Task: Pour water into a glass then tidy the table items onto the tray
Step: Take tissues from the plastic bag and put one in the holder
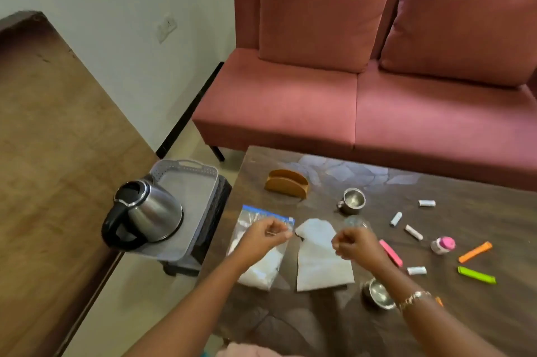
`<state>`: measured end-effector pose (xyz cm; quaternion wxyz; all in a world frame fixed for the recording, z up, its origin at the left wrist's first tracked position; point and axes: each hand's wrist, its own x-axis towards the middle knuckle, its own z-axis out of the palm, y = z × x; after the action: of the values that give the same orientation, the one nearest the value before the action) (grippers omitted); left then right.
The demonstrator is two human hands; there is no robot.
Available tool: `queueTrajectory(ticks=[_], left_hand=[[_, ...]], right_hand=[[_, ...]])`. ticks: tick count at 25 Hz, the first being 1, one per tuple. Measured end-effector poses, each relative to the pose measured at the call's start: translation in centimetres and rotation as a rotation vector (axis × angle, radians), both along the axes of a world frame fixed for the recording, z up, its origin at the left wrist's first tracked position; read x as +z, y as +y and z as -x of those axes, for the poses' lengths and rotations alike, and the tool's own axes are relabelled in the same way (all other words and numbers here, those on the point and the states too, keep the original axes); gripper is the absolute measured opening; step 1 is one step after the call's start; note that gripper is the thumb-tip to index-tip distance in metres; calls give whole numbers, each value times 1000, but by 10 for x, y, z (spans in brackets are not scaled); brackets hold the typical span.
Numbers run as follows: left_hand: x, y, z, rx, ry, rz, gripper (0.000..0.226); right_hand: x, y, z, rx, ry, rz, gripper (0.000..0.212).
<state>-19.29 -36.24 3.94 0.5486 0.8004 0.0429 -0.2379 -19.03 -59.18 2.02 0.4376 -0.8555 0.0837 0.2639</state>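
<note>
Over the table (465, 211) near you, your left hand (266, 236) curls at the zip bag (257, 268), seemingly pinching its top edge. Your right hand (353, 243) is clenched; whether it holds anything, I cannot tell. At its 12 o'clock stands the glass (355, 223). At 9 o'clock, the kettle (145, 214) sits on the tray (191, 196).
</note>
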Motion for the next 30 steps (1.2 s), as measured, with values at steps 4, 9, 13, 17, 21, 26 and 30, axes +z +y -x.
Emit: queueTrajectory(ticks=[4,9,13,17,21,26,30], left_hand=[[-28,2,-6,-19,48,-116,6],[-53,-5,-7,-74,110,-225,8],[-65,-12,-3,-93,203,-235,6],[-70,-15,-5,-91,258,-235,4],[-68,-15,-11,-92,268,-238,4],[-62,-15,-16,-53,244,-217,4],[-52,-18,-16,-9,126,-177,13]], right_hand=[[-28,-3,-15,-79,-61,167,20],[-65,-15,-5,-175,-52,311,14],[-96,-23,12,-474,139,255,11],[-112,-28,11,-480,314,61,21],[-117,-29,4,-495,288,-45,19],[-92,-17,-9,-385,113,-47,11],[-49,0,-26,-286,-66,-115,14]])
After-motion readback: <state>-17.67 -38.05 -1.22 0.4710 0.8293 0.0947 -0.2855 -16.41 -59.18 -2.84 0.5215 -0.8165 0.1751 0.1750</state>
